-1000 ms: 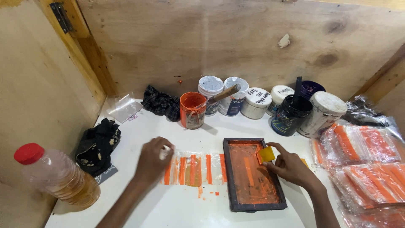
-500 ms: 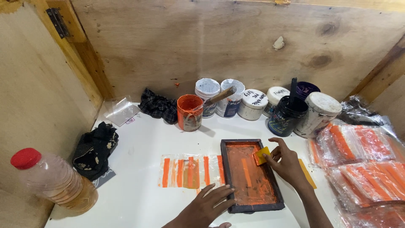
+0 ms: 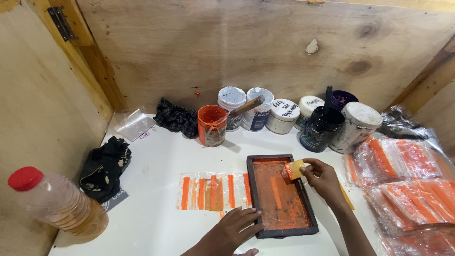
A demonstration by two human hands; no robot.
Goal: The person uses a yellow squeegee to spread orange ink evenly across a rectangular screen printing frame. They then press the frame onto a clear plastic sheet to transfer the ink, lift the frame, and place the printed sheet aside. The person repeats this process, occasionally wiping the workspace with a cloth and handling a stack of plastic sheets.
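Since the earlier frame the left hand (image 3: 232,230) has left the striped sheet and now rests at the frame's near-left corner. The frame (image 3: 280,195), a dark rectangular screen coated in orange ink, lies flat on the white desk (image 3: 156,166), just right of the sheet. The left hand is open, fingers spread flat, steadying the frame's rim. The right hand (image 3: 324,179) pinches a small yellow card (image 3: 295,169), ink-smeared, tilted against the screen's far-right corner.

The sheet (image 3: 213,190), a clear plastic piece with orange stripes, lies beside the frame's left edge, touching it. Judged from this layout, one sheet is printed and lies uncovered; the card stands at the far end of the screen, so a stroke appears about to start or just finished. A stack of striped sheets (image 3: 403,180) lies at the right, which suggests many prints are done; how many remain cannot be told.

Behind the frame stands an orange cup (image 3: 212,124), a row of white jars (image 3: 265,111) and a dark pot (image 3: 321,130). Black rags (image 3: 104,166) lie at the left, near a red-capped bottle (image 3: 54,201).
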